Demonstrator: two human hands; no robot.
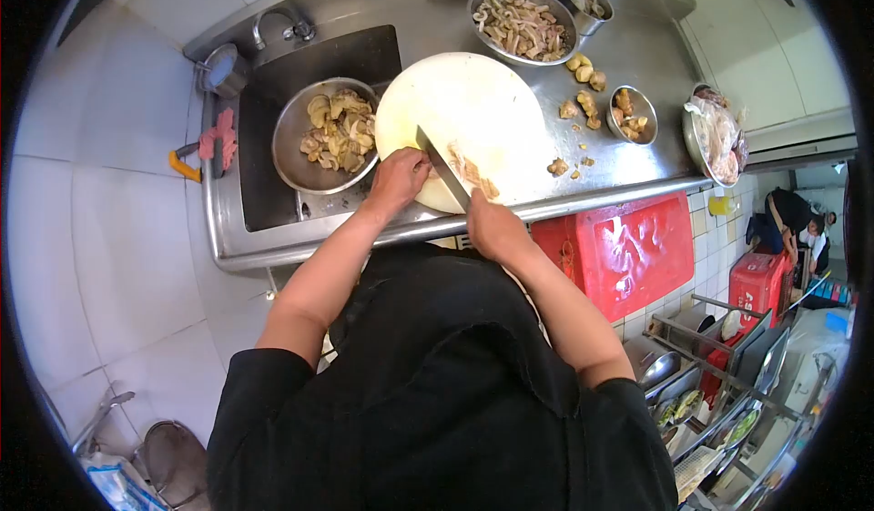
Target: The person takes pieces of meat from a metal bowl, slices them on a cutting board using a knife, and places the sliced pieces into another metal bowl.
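Note:
A large knife [443, 167] lies across the round white cutting board [455, 83], its handle end in my right hand [498, 230], which is closed round it. My left hand [401, 179] rests on the board's left edge beside the blade. Its fingers are curled down, and what they press on, if anything, is hidden. To the right of the blade lie cut strips of pale brown meat [473, 172]. Left of the board, over the sink, a steel bowl [284, 151] holds larger pale meat pieces [339, 130].
Behind the board stands a steel bowl [574, 42] of cut strips. Ginger [584, 66] lies on the steel counter, beside a small bowl [650, 106] of ginger pieces. A bagged bowl [689, 137] stands far right. A red bin [637, 247] is below; another person [790, 219] bends beyond.

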